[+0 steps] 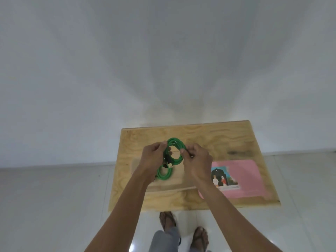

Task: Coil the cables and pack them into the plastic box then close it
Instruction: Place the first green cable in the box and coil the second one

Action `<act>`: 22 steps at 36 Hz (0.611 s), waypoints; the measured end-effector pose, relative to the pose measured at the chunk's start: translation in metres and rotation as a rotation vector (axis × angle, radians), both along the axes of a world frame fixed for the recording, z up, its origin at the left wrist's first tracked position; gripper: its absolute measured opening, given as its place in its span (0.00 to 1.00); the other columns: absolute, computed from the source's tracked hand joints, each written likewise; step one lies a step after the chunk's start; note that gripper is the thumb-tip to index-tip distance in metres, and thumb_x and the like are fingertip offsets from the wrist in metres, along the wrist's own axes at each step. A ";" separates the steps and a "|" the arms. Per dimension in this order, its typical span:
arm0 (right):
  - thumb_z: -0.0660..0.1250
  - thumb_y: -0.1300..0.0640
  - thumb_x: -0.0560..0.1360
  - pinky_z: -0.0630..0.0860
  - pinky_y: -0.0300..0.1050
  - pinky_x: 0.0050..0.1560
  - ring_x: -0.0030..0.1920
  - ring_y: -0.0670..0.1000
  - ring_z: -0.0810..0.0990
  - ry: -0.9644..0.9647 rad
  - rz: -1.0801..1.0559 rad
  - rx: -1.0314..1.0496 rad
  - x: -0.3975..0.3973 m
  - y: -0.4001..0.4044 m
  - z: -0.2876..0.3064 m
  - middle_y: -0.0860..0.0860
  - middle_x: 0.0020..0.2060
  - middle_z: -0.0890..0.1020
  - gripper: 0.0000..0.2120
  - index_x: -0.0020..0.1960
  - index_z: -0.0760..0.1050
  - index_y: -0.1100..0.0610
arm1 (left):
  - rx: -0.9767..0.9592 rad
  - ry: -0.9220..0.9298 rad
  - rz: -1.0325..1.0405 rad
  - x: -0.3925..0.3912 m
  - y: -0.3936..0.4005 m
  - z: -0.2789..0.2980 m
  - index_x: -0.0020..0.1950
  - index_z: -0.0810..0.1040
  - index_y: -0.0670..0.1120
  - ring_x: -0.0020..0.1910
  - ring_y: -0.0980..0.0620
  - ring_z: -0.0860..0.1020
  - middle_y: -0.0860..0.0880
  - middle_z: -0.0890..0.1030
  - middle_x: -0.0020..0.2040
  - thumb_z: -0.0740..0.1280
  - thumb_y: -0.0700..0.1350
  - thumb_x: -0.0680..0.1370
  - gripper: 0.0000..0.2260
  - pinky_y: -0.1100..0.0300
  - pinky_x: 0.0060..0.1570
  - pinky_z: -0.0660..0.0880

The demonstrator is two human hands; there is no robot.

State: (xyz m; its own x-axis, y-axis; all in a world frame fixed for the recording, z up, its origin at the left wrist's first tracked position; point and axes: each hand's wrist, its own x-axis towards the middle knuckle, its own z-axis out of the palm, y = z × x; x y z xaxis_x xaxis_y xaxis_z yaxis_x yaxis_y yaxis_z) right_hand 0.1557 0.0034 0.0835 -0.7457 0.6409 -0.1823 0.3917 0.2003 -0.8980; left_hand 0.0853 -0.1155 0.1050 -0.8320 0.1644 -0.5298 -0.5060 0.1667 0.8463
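A green cable (pixel 175 142) is wound into a round coil and held above the wooden table (pixel 227 140). My left hand (pixel 153 157) pinches the coil's left side. My right hand (pixel 197 160) grips its right side. Below the coil, a second, smaller green cable coil (pixel 164 174) lies inside a clear plastic box (pixel 174 180), which is hard to make out against the wood and partly hidden by my left wrist. A dark plug shows between the two coils.
A pink lid (pixel 247 177) with a picture label (pixel 224 177) lies flat on the table's right half. White tiled floor surrounds the small table, a white wall rises behind it, and my sandalled feet (pixel 183 228) stand at the near edge.
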 end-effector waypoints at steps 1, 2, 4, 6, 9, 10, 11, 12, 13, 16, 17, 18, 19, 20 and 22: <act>0.73 0.60 0.77 0.72 0.28 0.38 0.39 0.45 0.82 -0.018 0.000 0.006 0.001 -0.002 -0.006 0.47 0.37 0.84 0.02 0.46 0.82 0.58 | -0.019 -0.005 -0.007 0.000 -0.002 -0.008 0.52 0.83 0.39 0.46 0.43 0.84 0.38 0.85 0.47 0.66 0.46 0.82 0.11 0.38 0.51 0.81; 0.73 0.61 0.76 0.70 0.25 0.36 0.37 0.43 0.81 -0.037 -0.004 0.011 0.002 -0.005 -0.011 0.45 0.35 0.82 0.01 0.45 0.82 0.58 | -0.043 -0.005 -0.021 0.001 -0.005 -0.015 0.51 0.84 0.41 0.47 0.43 0.84 0.39 0.85 0.47 0.66 0.46 0.82 0.11 0.37 0.51 0.81; 0.73 0.63 0.76 0.71 0.27 0.37 0.36 0.46 0.81 -0.094 -0.022 0.010 0.003 -0.008 -0.022 0.44 0.34 0.81 0.02 0.45 0.82 0.58 | -0.153 0.039 -0.077 -0.002 -0.011 -0.030 0.52 0.85 0.44 0.50 0.44 0.84 0.42 0.86 0.48 0.67 0.49 0.81 0.11 0.40 0.55 0.80; 0.72 0.63 0.76 0.76 0.38 0.44 0.40 0.49 0.82 -0.167 -0.051 0.005 0.003 -0.009 -0.033 0.44 0.34 0.81 0.03 0.45 0.82 0.57 | -0.357 0.139 -0.138 -0.006 -0.023 -0.044 0.60 0.83 0.46 0.54 0.49 0.82 0.47 0.85 0.55 0.68 0.52 0.79 0.14 0.49 0.59 0.78; 0.70 0.62 0.77 0.71 0.41 0.43 0.43 0.51 0.82 -0.271 -0.093 0.030 0.003 -0.007 -0.049 0.45 0.35 0.80 0.02 0.47 0.81 0.57 | -0.614 0.302 -0.154 -0.013 -0.046 -0.066 0.69 0.76 0.43 0.65 0.44 0.75 0.42 0.78 0.66 0.67 0.49 0.80 0.19 0.50 0.65 0.72; 0.70 0.61 0.77 0.69 0.40 0.42 0.44 0.52 0.82 -0.297 -0.103 0.051 0.004 -0.007 -0.053 0.45 0.36 0.80 0.02 0.48 0.81 0.57 | -0.689 0.321 -0.161 -0.016 -0.054 -0.072 0.70 0.74 0.42 0.68 0.42 0.72 0.41 0.74 0.69 0.66 0.47 0.80 0.20 0.48 0.66 0.71; 0.69 0.61 0.78 0.69 0.41 0.43 0.45 0.54 0.82 -0.317 -0.111 0.071 0.004 -0.007 -0.058 0.47 0.38 0.80 0.02 0.48 0.81 0.57 | -0.754 0.313 -0.175 -0.018 -0.061 -0.078 0.72 0.72 0.42 0.71 0.40 0.69 0.40 0.71 0.72 0.65 0.45 0.80 0.20 0.46 0.67 0.70; 0.69 0.61 0.78 0.71 0.43 0.43 0.46 0.55 0.82 -0.338 -0.113 0.094 0.005 -0.008 -0.062 0.48 0.40 0.81 0.02 0.49 0.80 0.57 | -0.800 0.280 -0.191 -0.020 -0.068 -0.083 0.73 0.70 0.41 0.72 0.39 0.67 0.40 0.68 0.74 0.65 0.44 0.80 0.22 0.44 0.67 0.69; 0.68 0.61 0.78 0.73 0.45 0.44 0.47 0.57 0.82 -0.365 -0.111 0.120 0.005 -0.008 -0.065 0.51 0.42 0.82 0.02 0.50 0.80 0.57 | -0.823 0.236 -0.209 -0.022 -0.073 -0.088 0.75 0.68 0.41 0.72 0.38 0.66 0.40 0.66 0.75 0.64 0.43 0.80 0.23 0.42 0.68 0.69; 0.65 0.60 0.79 0.77 0.51 0.48 0.49 0.59 0.81 -0.466 -0.071 0.209 0.003 -0.012 -0.073 0.56 0.46 0.84 0.05 0.53 0.78 0.58 | -0.786 0.157 -0.244 -0.026 -0.081 -0.097 0.77 0.64 0.40 0.71 0.37 0.68 0.39 0.65 0.76 0.63 0.42 0.80 0.25 0.45 0.67 0.68; 0.64 0.59 0.80 0.77 0.51 0.49 0.50 0.60 0.81 -0.498 -0.048 0.241 0.003 -0.014 -0.075 0.56 0.47 0.84 0.06 0.55 0.78 0.58 | -0.767 0.155 -0.248 -0.026 -0.082 -0.100 0.78 0.63 0.40 0.71 0.38 0.68 0.39 0.65 0.76 0.63 0.41 0.81 0.25 0.46 0.66 0.68; 0.64 0.59 0.80 0.77 0.51 0.48 0.51 0.60 0.81 -0.528 -0.027 0.272 0.001 -0.015 -0.077 0.57 0.48 0.84 0.07 0.56 0.78 0.58 | -0.755 0.156 -0.247 -0.027 -0.083 -0.102 0.78 0.63 0.40 0.71 0.38 0.68 0.39 0.66 0.76 0.63 0.40 0.80 0.26 0.46 0.66 0.69; 0.63 0.58 0.81 0.77 0.51 0.47 0.51 0.61 0.81 -0.552 -0.010 0.299 0.000 -0.016 -0.078 0.58 0.48 0.83 0.08 0.56 0.78 0.59 | -0.751 0.159 -0.243 -0.027 -0.084 -0.104 0.77 0.63 0.40 0.71 0.38 0.69 0.38 0.66 0.75 0.64 0.38 0.80 0.26 0.46 0.66 0.69; 0.62 0.58 0.81 0.76 0.51 0.46 0.51 0.61 0.80 -0.574 0.006 0.323 -0.002 -0.017 -0.079 0.59 0.48 0.83 0.08 0.56 0.78 0.59 | -0.750 0.165 -0.241 -0.028 -0.084 -0.105 0.77 0.64 0.39 0.71 0.38 0.69 0.38 0.67 0.75 0.65 0.36 0.79 0.27 0.46 0.66 0.69; 0.61 0.58 0.82 0.73 0.50 0.42 0.51 0.61 0.80 -0.624 0.044 0.376 -0.006 -0.019 -0.081 0.60 0.48 0.82 0.09 0.57 0.77 0.60 | -0.743 0.181 -0.246 -0.031 -0.087 -0.109 0.76 0.65 0.39 0.69 0.38 0.70 0.38 0.69 0.73 0.66 0.32 0.76 0.28 0.45 0.66 0.71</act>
